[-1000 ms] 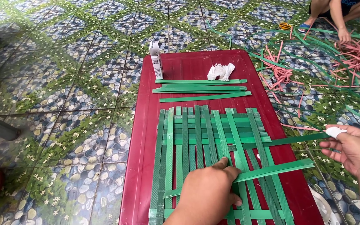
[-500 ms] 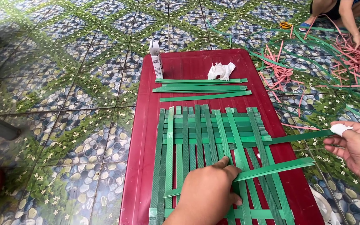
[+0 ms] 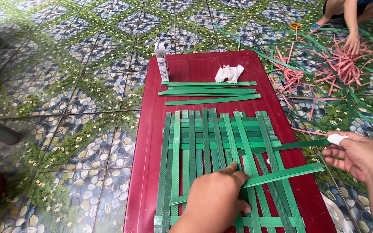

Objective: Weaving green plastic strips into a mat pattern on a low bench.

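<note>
- Since the earlier frame your right hand [image 3: 359,155] has drifted slightly toward the right edge of the frame, drawing the dark green strip [image 3: 298,144] with it; your left hand [image 3: 216,198] has stayed put.
- Your left hand lies flat, fingers closed together, pressing the woven green mat [image 3: 221,142] at lower centre, on the red surface [image 3: 195,69].
- Your right hand pinches the strip's end at middle right; one finger wears a white bandage [image 3: 336,138].
- A lighter green strip [image 3: 281,174] slants across the mat beside your left fingers.
- Risk: pull too hard and the loose vertical strips may skew or slide out, since only your palm anchors them.
- Spare strips [image 3: 208,91], crumpled tissue [image 3: 229,73] and a small carton [image 3: 161,62] lie above; another person's hand [image 3: 351,43] sorts pink strips at upper right.
</note>
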